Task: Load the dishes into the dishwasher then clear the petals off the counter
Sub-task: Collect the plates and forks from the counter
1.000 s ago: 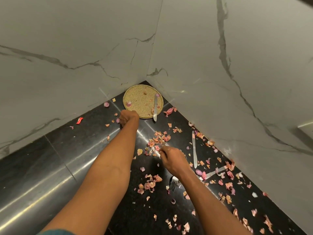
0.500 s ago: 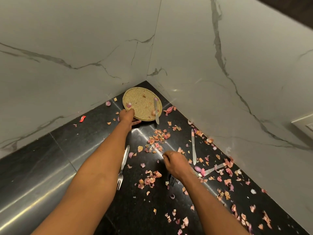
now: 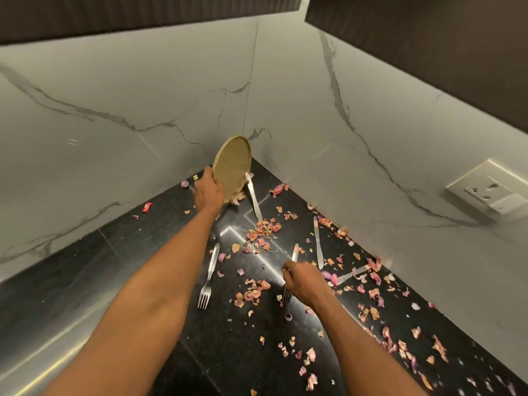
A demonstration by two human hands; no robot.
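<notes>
Tilted up since before, tan speckled plate is gripped at its edge by left hand; right hand fingers clamp a fork.

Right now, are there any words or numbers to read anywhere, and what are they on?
None can be read.
The small red wrapper on the counter may have print, but it is too small and blurred.
The wall socket, the plate and the forks show no writing.
</notes>
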